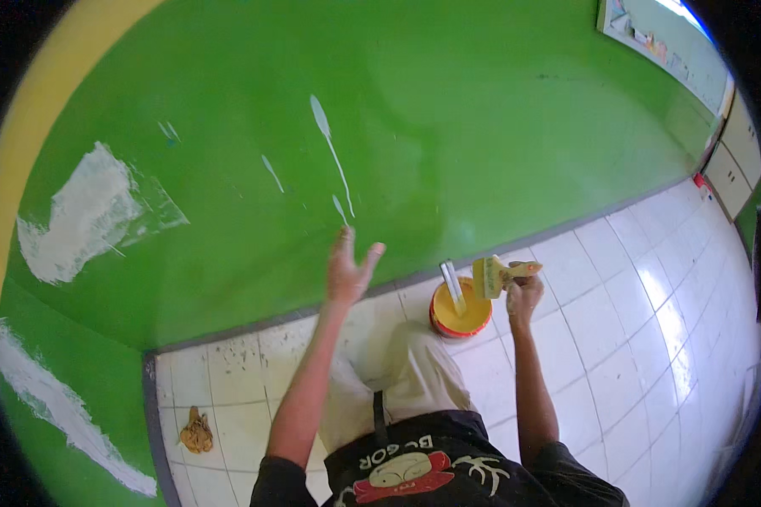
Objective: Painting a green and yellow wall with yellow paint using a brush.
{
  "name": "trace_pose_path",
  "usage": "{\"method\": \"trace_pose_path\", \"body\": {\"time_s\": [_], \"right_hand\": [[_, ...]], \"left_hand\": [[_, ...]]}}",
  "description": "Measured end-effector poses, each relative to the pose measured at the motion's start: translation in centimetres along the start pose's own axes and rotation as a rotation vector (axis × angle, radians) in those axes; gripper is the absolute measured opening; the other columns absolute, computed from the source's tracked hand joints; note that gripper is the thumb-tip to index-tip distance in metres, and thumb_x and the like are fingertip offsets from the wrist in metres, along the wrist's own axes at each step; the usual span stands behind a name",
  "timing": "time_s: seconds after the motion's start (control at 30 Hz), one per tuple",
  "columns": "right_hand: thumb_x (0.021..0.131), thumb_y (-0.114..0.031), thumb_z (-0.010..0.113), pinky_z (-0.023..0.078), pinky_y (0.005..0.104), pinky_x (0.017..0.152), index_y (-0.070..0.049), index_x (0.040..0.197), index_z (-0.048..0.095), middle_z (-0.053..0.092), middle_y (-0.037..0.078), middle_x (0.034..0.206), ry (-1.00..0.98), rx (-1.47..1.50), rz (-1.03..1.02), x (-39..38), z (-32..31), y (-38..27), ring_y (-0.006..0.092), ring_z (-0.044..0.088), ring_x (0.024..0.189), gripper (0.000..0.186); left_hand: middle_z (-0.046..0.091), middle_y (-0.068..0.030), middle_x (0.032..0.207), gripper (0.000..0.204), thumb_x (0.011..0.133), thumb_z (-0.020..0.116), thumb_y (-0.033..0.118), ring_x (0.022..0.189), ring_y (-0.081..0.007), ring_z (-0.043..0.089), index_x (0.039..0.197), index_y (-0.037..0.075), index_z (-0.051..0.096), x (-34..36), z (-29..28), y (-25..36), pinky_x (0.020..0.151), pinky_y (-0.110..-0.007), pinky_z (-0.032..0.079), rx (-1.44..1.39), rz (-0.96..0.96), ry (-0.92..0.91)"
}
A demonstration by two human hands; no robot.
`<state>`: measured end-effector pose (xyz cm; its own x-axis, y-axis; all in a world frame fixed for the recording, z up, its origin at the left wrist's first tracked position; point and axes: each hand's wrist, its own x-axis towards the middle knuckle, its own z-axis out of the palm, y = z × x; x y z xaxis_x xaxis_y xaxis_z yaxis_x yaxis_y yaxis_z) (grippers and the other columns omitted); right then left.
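My right hand [524, 296] grips the handle of a wide paint brush [488, 277], its head coated pale yellow and held beside a bucket. That bucket [461, 329] has a red rim and holds yellow paint. A flat stick or scraper [452, 286] with a pale, shiny upper end stands tilted in the paint. My left hand [351, 269] is raised in front of the green wall [448, 127] with its fingers apart and nothing in it. Just above its fingertips, a thin white streak [338, 165] runs down the wall; whether the fingers touch the wall I cannot tell.
White patches [84, 211] cover parts of the wall at left, one lower near the corner [68, 422]. A crumpled brown cloth or bag [196, 431] lies on the white tiled floor [592, 338]. Pale cabinets [730, 173] and a framed window or opening [668, 51] are at the far right.
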<state>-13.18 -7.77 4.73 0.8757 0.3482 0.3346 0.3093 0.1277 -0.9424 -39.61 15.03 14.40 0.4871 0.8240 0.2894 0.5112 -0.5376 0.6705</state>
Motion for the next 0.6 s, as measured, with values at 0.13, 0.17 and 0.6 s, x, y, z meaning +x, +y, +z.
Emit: {"method": "trace_pose_path", "body": {"time_s": [0.13, 0.17, 0.6], "right_hand": [[0.072, 0.002, 0.064, 0.052, 0.0295, 0.065, 0.001, 0.090, 0.067, 0.069, 0.010, 0.077, 0.026, -0.261, 0.031, -3.2, 0.1, 2.8, 0.0164, 0.066, 0.068, 0.019], [0.072, 0.002, 0.064, 0.052, 0.0295, 0.065, 0.001, 0.090, 0.067, 0.069, 0.010, 0.077, 0.028, -0.273, 0.044, -3.6, 0.1, 3.3, 0.0164, 0.066, 0.068, 0.019], [0.084, -0.029, 0.061, 0.047, 0.0482, 0.058, -0.006, 0.072, 0.065, 0.063, 0.018, 0.065, -0.161, -1.016, 0.026, -4.2, 2.4, 10.6, 0.0386, 0.061, 0.062, 0.027]], "left_hand": [[0.051, -0.0307, 0.127, 0.086, 0.085, 0.053, 0.062, 0.120, -0.0410, 0.051, 0.133, -0.009, 0.043, -4.1, 12.3, -2.9, 0.102, -0.043, 0.039, -0.091, -0.017, -0.214], [0.051, -0.0307, 0.127, 0.086, 0.085, 0.053, 0.062, 0.120, -0.0410, 0.051, 0.133, -0.009, 0.043, -4.9, 14.4, -3.5, 0.102, -0.043, 0.039, -0.093, -0.024, -0.230], [0.069, -0.0198, 0.083, 0.040, 0.088, 0.055, 0.034, 0.076, -0.0333, 0.066, 0.097, -0.003, 0.066, -9.1, 26.2, -8.2, 0.071, -0.045, 0.051, -0.325, -0.473, -0.404]]}}
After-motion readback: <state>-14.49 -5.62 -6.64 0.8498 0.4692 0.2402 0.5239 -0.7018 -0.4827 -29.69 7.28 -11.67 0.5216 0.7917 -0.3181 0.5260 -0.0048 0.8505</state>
